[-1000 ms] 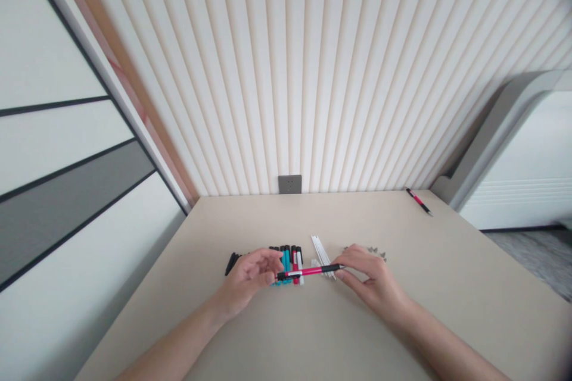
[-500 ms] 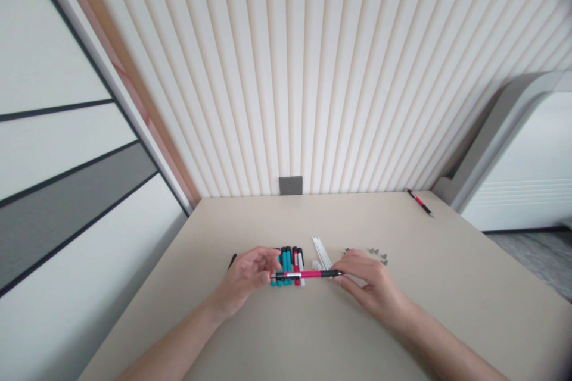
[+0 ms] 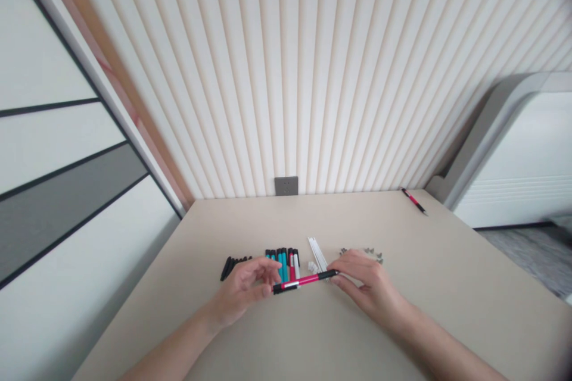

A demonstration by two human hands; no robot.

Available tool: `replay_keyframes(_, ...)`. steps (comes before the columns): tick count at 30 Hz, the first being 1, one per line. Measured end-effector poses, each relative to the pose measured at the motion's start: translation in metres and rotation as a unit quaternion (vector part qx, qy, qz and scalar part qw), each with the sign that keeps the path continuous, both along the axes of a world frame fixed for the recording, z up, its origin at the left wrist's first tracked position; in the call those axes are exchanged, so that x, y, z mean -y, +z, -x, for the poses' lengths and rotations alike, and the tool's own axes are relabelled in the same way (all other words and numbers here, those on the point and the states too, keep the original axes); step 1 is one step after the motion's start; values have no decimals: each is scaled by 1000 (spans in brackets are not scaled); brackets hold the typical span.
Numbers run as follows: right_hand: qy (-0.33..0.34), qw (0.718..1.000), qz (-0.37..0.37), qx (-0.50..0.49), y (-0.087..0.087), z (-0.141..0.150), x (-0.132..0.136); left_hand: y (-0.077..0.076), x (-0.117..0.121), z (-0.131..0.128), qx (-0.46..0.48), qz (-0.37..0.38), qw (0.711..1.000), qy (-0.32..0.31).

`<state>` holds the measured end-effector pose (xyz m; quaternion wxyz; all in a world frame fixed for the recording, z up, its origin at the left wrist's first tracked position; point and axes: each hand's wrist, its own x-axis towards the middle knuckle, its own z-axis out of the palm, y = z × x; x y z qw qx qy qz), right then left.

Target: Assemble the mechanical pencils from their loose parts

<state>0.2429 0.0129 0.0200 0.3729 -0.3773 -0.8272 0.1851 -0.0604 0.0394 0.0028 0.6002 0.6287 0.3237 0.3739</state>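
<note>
A red-and-black ballpoint pen point(image 3: 307, 280) is held nearly level above the table, tilted slightly up to the right. My right hand point(image 3: 366, 274) pinches its tip end between thumb and fingers. At the clicker end, the thumb of my left hand point(image 3: 245, 286) touches the pen, while the other fingers of that hand curve apart from it. Behind the pen lie several teal barrels point(image 3: 282, 263), a red barrel point(image 3: 292, 262) and a white one point(image 3: 296, 262), all with black ends. Thin white refills point(image 3: 317, 252) and small clear pieces point(image 3: 312, 266) lie between the hands.
Several black grips point(image 3: 229, 266) lie behind my left hand, partly hidden. Small grey metal tips point(image 3: 379, 257) are scattered behind my right hand. Another red-and-black pen point(image 3: 414, 201) lies at the table's back right. A socket point(image 3: 286, 186) sits on the ribbed wall.
The pen's clicker end has dipped lower, with my left thumb still against it. My right hand keeps its pinch. The camera view has shifted slightly.
</note>
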Motion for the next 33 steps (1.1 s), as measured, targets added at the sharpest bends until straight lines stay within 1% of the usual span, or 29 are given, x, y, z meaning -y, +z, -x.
replay_keyframes(5,-4,999,-1,33,1,0,2,-2,-1,5,0,11,998,65)
replay_keyframes(7,-2,999,-2,46,3,1,3,-4,0,6,2,-2,998,68)
replay_keyframes(9,-12,998,-4,56,3,0,3,-4,1,6,-8,-20,998,51)
replay_keyframes(11,-24,998,-7,65,3,0,1,-3,3,4,-47,-48,997,45)
replay_keyframes(13,-31,996,-14,77,1,-1,0,-1,3,0,-106,-90,988,68)
replay_keyframes(16,-31,994,-25,99,-1,-2,-2,0,3,-4,-175,-156,966,109)
replay_keyframes(20,-18,991,-41,124,-1,0,-1,-5,2,-4,-205,-210,946,135)
replay_keyframes(22,-33,990,-51,124,0,-1,-3,-6,2,-3,-215,-236,934,158)
replay_keyframes(23,-50,990,-55,120,-1,-4,-6,-6,2,-2,-218,-255,927,168)
replay_keyframes(25,-106,987,-65,102,-3,-15,-15,-5,0,-1,-221,-312,908,171)
replay_keyframes(27,-193,976,-66,80,-7,-37,-31,-2,-1,1,-222,-388,882,151)
replay_keyframes(28,-243,965,-52,81,-10,-52,-40,-1,-2,1,-224,-425,866,137)
replay_keyframes(29,-302,948,-28,95,-13,-70,-49,0,-2,2,-227,-456,851,124)
replay_keyframes(30,-372,920,10,123,-16,-88,-58,1,-2,3,-232,-481,838,114)
replay_keyframes(31,-446,880,55,153,-19,-107,-66,2,-2,3,-239,-498,826,107)
replay_keyframes(32,-486,855,75,163,-22,-126,-72,3,-1,3,-246,-512,816,102)
replay_keyframes(33,-514,837,87,168,-24,-144,-76,4,0,2,-251,-525,807,96)
